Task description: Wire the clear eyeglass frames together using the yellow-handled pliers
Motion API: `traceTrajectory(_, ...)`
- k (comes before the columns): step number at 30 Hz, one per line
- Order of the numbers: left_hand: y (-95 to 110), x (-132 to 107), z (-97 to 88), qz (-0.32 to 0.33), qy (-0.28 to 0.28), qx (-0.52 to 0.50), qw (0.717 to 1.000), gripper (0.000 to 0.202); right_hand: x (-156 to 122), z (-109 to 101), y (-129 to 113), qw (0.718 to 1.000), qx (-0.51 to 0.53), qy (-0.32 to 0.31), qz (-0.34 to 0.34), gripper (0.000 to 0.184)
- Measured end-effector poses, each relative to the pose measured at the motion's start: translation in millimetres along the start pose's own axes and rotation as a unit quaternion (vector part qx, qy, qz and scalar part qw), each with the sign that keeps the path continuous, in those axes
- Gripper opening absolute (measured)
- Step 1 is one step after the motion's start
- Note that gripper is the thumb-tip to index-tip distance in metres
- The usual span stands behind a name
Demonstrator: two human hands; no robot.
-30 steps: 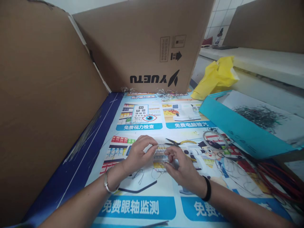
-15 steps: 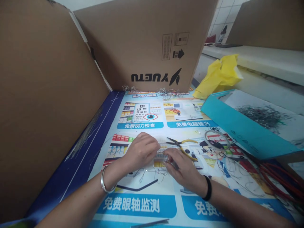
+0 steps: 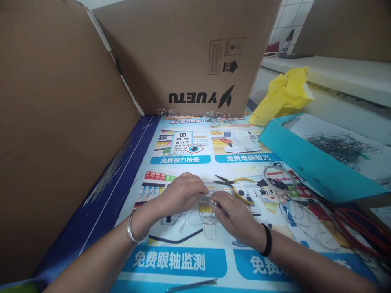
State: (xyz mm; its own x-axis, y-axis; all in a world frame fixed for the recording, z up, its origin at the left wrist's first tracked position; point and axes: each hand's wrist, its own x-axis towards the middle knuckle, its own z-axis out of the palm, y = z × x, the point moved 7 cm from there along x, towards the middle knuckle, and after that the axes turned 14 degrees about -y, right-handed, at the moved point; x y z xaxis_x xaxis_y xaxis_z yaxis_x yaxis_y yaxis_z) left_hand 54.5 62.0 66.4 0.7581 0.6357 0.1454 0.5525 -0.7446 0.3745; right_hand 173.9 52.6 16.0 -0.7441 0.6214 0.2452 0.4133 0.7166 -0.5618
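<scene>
My right hand [image 3: 233, 209] is closed in a pinch, with a small silvery wire piece [image 3: 208, 202] sticking out from its fingertips toward the left. Close beside it, my left hand [image 3: 185, 192] is also closed, thumb and fingers together; what lies between those fingertips is too small to make out. Thin loose wires [image 3: 209, 221] curl on the printed mat just below both hands. Yellow-handled pliers [image 3: 233, 188] lie just beyond my right hand, jaws apart and pointing left.
A teal box [image 3: 305, 158] at the right holds a heap of small wire pieces [image 3: 339, 148]. Wire coils [image 3: 279, 179] and red cables [image 3: 360, 232] lie nearby. Cardboard walls [image 3: 189, 53] rise behind and left. A yellow bag [image 3: 282, 95] rests at the back right. Thin rods [image 3: 192, 285] lie in front.
The right hand's fingers have closed further and turned slightly over the wire piece. The left hand has shifted slightly to the right, its fingertips nearer the right hand.
</scene>
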Motion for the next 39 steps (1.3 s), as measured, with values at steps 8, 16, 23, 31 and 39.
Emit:
traceTrajectory(8,-4.1,1.8,6.7,-0.007,-0.015,-0.022,1.000,0.018,-0.1,-1.1,-1.7,0.999,-0.020,0.020,-0.018,0.013)
traceTrajectory(16,3.9,-0.4,4.2,-0.029,-0.098,-0.011,0.995,0.018,0.5,-2.8,0.9,0.999,-0.007,0.034,-0.012,0.009)
traceTrajectory(23,7.9,1.0,10.9,-0.109,-0.104,0.057,0.987,0.018,-1.0,-3.0,0.8,0.999,-0.002,0.047,-0.006,0.008)
traceTrajectory(31,10.8,0.0,12.1,-0.099,-0.080,0.042,0.991,0.022,1.3,-4.6,4.5,0.999,0.035,0.031,0.018,0.003)
traceTrajectory(39,5.4,-1.0,13.1,-0.118,-0.058,0.046,0.990,0.009,-0.7,-6.1,6.2,0.998,0.034,0.060,0.012,0.013)
